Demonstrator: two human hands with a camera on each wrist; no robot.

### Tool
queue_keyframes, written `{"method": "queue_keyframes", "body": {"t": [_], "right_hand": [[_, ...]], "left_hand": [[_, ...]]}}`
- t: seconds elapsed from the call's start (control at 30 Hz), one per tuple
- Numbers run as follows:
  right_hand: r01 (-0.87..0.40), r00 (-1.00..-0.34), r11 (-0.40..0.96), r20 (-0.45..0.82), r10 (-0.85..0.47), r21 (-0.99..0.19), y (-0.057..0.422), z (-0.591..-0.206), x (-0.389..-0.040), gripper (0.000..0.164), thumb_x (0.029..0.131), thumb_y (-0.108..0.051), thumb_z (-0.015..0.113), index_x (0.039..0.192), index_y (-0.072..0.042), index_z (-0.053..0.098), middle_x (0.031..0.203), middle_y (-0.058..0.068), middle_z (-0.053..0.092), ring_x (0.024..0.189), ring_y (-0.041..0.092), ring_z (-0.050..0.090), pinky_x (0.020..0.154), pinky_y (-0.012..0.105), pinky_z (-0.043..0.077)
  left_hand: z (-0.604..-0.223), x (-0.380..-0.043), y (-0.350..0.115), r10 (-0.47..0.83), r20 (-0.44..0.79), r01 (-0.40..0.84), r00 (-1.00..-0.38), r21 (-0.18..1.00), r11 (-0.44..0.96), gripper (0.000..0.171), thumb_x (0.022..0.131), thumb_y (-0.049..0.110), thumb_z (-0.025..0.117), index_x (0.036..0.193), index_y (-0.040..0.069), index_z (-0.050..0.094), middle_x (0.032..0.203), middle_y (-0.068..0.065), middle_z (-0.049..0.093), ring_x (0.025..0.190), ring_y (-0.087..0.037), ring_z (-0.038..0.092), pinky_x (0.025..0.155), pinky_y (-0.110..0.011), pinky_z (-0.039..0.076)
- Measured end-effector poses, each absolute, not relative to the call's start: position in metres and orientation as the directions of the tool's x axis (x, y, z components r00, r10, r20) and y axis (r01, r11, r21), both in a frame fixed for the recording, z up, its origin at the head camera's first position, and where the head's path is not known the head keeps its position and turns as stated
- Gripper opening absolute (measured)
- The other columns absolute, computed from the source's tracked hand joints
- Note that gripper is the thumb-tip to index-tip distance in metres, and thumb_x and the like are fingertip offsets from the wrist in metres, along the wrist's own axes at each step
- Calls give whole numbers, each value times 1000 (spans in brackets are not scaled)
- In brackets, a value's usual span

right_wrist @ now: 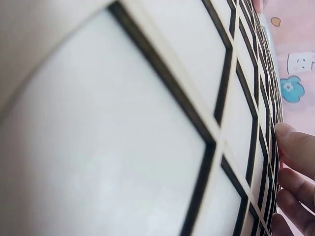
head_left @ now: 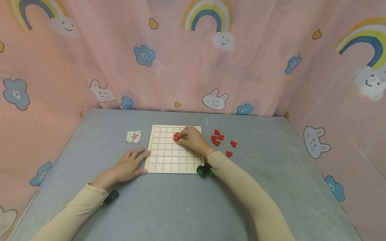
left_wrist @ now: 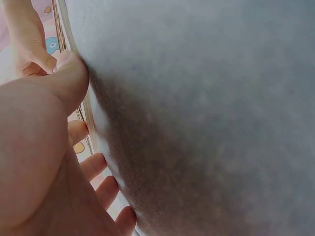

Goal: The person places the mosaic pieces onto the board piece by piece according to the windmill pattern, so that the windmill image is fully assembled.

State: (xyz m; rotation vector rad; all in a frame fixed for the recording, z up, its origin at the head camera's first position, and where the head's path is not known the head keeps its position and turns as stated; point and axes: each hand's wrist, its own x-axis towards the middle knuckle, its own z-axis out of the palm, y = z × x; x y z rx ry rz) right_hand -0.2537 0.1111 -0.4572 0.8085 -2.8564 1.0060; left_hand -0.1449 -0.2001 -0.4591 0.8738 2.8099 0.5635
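A pale wooden board (head_left: 159,156) with a square grid of cells lies on the table. My left hand (head_left: 126,166) rests at its left edge, fingers spread and thumb near the lower left corner. In the left wrist view, the fingers (left_wrist: 106,191) touch down along the board's side. My right hand (head_left: 193,139) is over the board's upper right half, pinching a red quarter-circle piece (head_left: 176,140) at the cells, beside another red piece (head_left: 176,134). The fingertips partly cover these pieces. In the right wrist view, the right thumb (right_wrist: 295,145) and fingers meet the board's far part.
Several loose red quarter-circle pieces (head_left: 216,143) lie right of the board. A small pattern card (head_left: 133,136) with a grid and coloured figure lies to its left. Something green (head_left: 212,173) shows partly under the right wrist. A pink printed curtain (head_left: 169,80) surrounds the grey table (head_left: 181,207).
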Motion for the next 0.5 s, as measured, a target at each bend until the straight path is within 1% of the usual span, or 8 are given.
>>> {"method": "queue_keyframes", "body": {"t": [0.07, 0.13, 0.37, 0.5], "right_hand": [[-466, -870, 665, 164, -465, -584, 111, -457, -253, 21, 90, -18, 88, 104, -3, 82, 105, 9, 75, 106, 27, 64, 99, 42, 52], [-464, -871, 666, 163, -463, -584, 111, -457, -253, 21, 89, -18, 88, 104, -3, 82, 105, 9, 75, 106, 27, 64, 98, 42, 52], [-457, -873, 665, 156, -462, -591, 111, -456, -253, 22, 90, -18, 88, 105, -3, 82, 106, 9, 75, 106, 27, 64, 99, 42, 52], [-463, -870, 671, 154, -468, -580, 111, -455, -254, 21, 90, -17, 88, 105, -3, 82, 106, 9, 75, 108, 27, 65, 100, 41, 52]], "left_hand": [[-459, -145, -200, 570, -31, 514, -821, 396, 761, 71, 106, 44, 62, 160, 4, 40, 161, -31, 32, 139, -59, 36, 109, -75, 32], [-460, -145, -200, 567, -38, 508, -823, 400, 763, 71, 106, 43, 62, 161, 4, 39, 162, -31, 31, 140, -59, 35, 109, -75, 31], [-456, -144, -197, 550, -55, 488, -833, 397, 778, 69, 104, 32, 69, 160, 3, 41, 162, -30, 33, 140, -58, 37, 109, -75, 33], [-451, -142, -194, 544, -66, 479, -836, 394, 784, 69, 104, 32, 70, 160, 2, 43, 162, -30, 35, 141, -57, 38, 109, -74, 34]]}}
